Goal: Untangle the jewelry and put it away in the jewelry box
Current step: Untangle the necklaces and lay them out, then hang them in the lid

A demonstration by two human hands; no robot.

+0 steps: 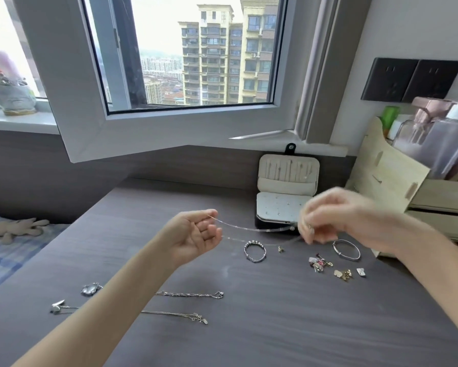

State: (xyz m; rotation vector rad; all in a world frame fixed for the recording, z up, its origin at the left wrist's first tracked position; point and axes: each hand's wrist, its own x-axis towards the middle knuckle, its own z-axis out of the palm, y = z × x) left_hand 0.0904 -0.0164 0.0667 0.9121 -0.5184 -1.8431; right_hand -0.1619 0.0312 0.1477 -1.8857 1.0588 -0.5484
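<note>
A thin silver chain (251,229) is stretched in the air between my two hands above the dark table (249,327). My left hand (196,234), palm up with curled fingers, holds one end. My right hand (326,215) pinches the other end just in front of the open jewelry box (286,189), which stands at the back of the table with its lid up. On the table lie a beaded bracelet (255,250), a bangle (346,249), a pile of small earrings (318,263), more charms (344,274) and two laid-out necklaces (190,294) (175,314).
A wooden organizer (397,181) with bottles stands at the right. An open window frame (95,139) hangs over the table's back. A silver pendant (90,289) and a clip (57,306) lie at the left, and a bed with a plush toy (13,229) is beyond.
</note>
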